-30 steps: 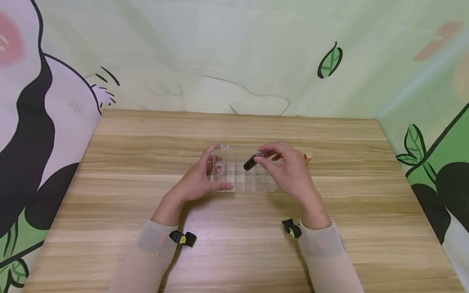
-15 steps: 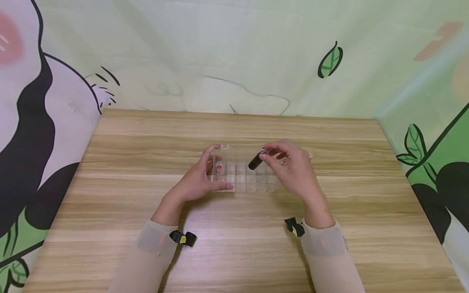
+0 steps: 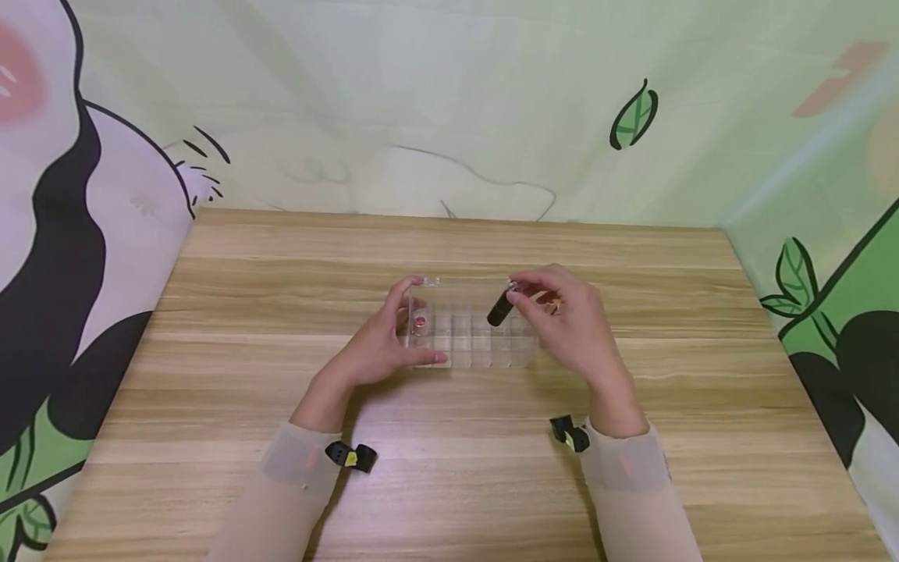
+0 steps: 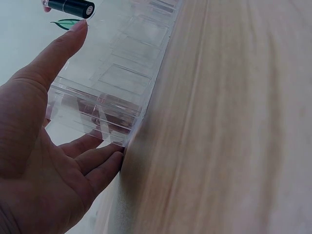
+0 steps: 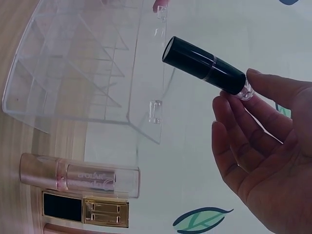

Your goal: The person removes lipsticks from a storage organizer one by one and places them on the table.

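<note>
A clear divided cosmetics organizer (image 3: 460, 343) stands on the wooden table in the head view. My left hand (image 3: 375, 343) grips its left end, thumb along the near side and fingers round the back. Inside, at that end, sits a small red-topped item (image 3: 420, 321). My right hand (image 3: 569, 320) pinches a black lipstick tube (image 3: 501, 307) by its clear end, between thumb and fingertips. The tube slants above the organizer's right half, black end down toward the cells. In the right wrist view, the same lipstick tube (image 5: 204, 66) is in full sight, the other fingers loosely bent below it.
Beside the organizer's right end, in the right wrist view, stand a pink tube with a clear cap (image 5: 80, 173) and a black-and-gold lipstick (image 5: 85, 208). Part of another pinkish item shows at the bottom edge. A printed cloth (image 3: 449, 101) hangs behind the table.
My right hand has shifted right with the black lipstick tube, which now slants more steeply. My left hand and the organizer have stayed in place.
</note>
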Tool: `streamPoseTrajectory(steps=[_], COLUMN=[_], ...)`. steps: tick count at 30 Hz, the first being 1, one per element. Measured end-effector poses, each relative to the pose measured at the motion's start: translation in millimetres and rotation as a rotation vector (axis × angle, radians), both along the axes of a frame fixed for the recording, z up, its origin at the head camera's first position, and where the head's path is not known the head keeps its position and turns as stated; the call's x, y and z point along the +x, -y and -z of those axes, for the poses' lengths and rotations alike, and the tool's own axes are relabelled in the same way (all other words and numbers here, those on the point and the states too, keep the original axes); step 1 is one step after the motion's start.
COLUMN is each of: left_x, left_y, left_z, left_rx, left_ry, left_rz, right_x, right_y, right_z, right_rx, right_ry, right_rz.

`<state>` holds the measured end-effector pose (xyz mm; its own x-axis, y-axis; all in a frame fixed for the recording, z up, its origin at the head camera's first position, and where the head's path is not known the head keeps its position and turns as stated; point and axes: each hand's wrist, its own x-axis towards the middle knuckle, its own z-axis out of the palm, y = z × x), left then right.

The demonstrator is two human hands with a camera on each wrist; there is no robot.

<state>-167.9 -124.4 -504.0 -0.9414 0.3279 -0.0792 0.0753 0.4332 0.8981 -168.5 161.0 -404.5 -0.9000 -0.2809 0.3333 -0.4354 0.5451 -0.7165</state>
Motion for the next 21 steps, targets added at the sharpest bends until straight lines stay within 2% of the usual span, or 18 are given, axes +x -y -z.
streamPoseTrajectory(steps=[21], left_x=[-0.1], left_y=[0.3], left_z=[1.1], left_rx=[-0.005], left_ry=[-0.007], left_rz=[0.002], right_x=[-2.5], right_y=[-13.9], right_z=[-1.2], right_rx=[-0.011], right_ry=[-0.023], right_rz=[0.009])
